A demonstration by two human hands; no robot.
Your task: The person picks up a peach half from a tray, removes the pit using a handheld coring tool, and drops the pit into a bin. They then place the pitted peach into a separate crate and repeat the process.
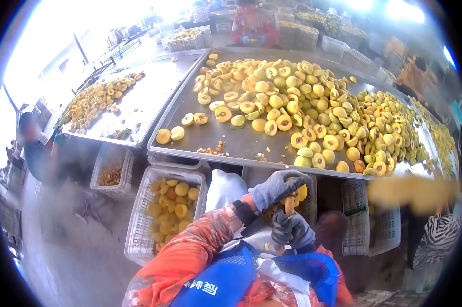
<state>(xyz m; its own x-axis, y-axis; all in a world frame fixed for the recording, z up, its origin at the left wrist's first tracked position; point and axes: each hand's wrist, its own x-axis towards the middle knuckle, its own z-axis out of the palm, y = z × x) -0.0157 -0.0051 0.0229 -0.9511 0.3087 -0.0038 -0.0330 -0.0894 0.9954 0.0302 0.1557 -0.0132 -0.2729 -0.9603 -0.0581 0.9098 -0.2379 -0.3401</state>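
Observation:
My left hand (281, 188), in a grey glove, reaches in from the left in a red sleeve. Its fingers curl round a yellow piece of fruit (302, 193) that looks like peach. Just below it, my right hand (292, 229), in a dark grey glove, is closed round a tan, handle-like piece (289, 205) whose upper end meets the fruit. What tool it belongs to is hidden. Both hands are in front of the metal table (190, 138), above my blue apron (218, 279). Many halved yellow peaches (292, 94) are heaped on the table.
Loose pits (219, 148) lie near the table's front edge. A white crate of peaches (139, 225) stands at left, another white crate (386, 235) at right. A second table (154, 77) holds more halves. One person (254, 28) works opposite, another (39, 148) at left. A yellow blur crosses the right side.

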